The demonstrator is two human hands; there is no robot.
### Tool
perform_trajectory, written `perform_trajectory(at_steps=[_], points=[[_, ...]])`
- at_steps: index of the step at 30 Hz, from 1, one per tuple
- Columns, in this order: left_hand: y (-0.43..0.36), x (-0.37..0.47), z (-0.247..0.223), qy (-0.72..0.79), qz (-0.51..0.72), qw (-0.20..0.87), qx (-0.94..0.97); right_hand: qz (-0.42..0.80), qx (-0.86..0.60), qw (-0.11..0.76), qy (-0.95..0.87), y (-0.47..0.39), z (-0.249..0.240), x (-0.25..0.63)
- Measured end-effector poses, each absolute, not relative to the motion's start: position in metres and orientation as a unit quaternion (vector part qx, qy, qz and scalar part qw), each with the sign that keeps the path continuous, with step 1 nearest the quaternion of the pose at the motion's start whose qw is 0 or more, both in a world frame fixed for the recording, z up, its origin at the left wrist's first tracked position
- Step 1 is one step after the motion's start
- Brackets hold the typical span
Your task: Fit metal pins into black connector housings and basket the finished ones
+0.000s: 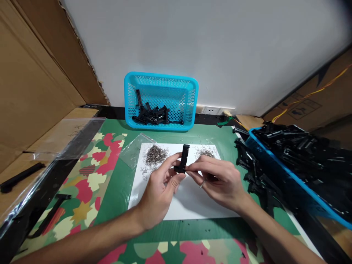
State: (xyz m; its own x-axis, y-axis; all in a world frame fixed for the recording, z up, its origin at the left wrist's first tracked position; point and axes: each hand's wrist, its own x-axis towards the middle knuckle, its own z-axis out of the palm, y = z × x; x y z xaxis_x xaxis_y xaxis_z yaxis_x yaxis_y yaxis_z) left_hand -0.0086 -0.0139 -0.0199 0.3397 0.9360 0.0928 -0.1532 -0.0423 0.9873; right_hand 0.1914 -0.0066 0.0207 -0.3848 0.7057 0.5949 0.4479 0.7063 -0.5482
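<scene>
And straight ahead there's the pale wall [192, 36], rising plain behind everything! Low down on it sits a white socket [211, 110], and just to its right a yellowish plug [227, 113], with a green scrap [224, 121] right below. Over on the right, a yellow-orange cable [308, 94] slants up across brown cardboard [302, 110] with dark printed marks. Now the left: a tall cardboard panel [33, 55] with a ragged edge towards the wall, and a clear plastic bag [64, 137] lying flat near its foot. Down front, a patterned covering [88, 190] flashes red, cream and green shapes, with a mustard star [81, 211] among them!
</scene>
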Motion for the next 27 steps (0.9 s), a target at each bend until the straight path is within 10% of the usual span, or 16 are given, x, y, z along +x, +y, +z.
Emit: perform_trajectory(at_steps=[27], points=[[-0.011, -0.011, -0.007, 0.362, 0.397, 0.534, 0.653, 0.107, -0.322, 0.426, -0.839, 0.003, 0.007, 0.2]])
